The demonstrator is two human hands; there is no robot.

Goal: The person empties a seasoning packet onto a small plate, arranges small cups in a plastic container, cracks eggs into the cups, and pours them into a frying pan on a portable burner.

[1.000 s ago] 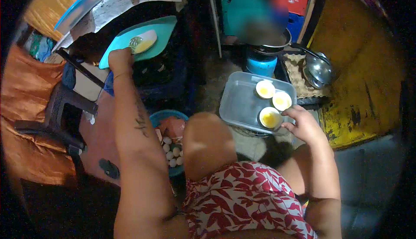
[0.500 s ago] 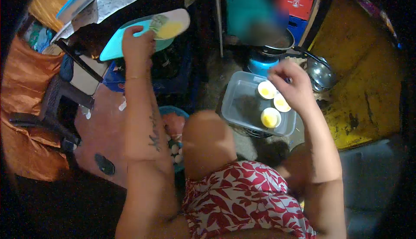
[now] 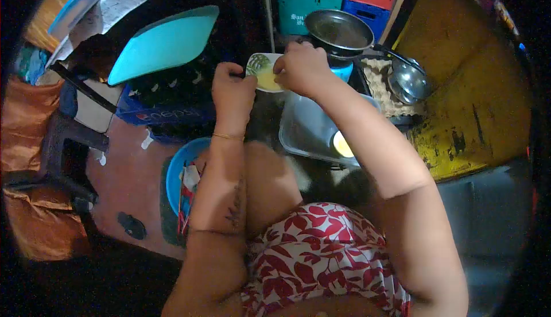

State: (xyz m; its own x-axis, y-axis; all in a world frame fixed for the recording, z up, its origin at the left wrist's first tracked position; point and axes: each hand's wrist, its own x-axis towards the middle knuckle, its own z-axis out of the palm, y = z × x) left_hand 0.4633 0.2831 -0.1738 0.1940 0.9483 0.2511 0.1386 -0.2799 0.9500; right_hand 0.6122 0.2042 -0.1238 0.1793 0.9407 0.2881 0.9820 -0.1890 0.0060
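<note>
A white bowl (image 3: 268, 81) with a green pattern holds yellow liquid, out in front of me. My left hand (image 3: 232, 90) grips it at the left edge. Around the right rim, the curled fingers of my right hand (image 3: 303, 69) cover part of the bowl. Below my right forearm is a clear plastic container (image 3: 298, 124). One small white cup (image 3: 342, 145) with yellow contents shows inside it, and the forearm hides part of the container.
A black pan (image 3: 340, 30) sits on a stove beyond the container. To its right lies a metal lid (image 3: 408, 81) on an egg tray (image 3: 376, 78). A turquoise tray (image 3: 166, 44) rests on a blue crate (image 3: 166, 113). A blue basin (image 3: 175, 170) stands beside my leg.
The bowl has moved right and down, off the turquoise tray, in my left hand. My right hand has gone from above the cups to the bowl's right side. The view has shifted.
</note>
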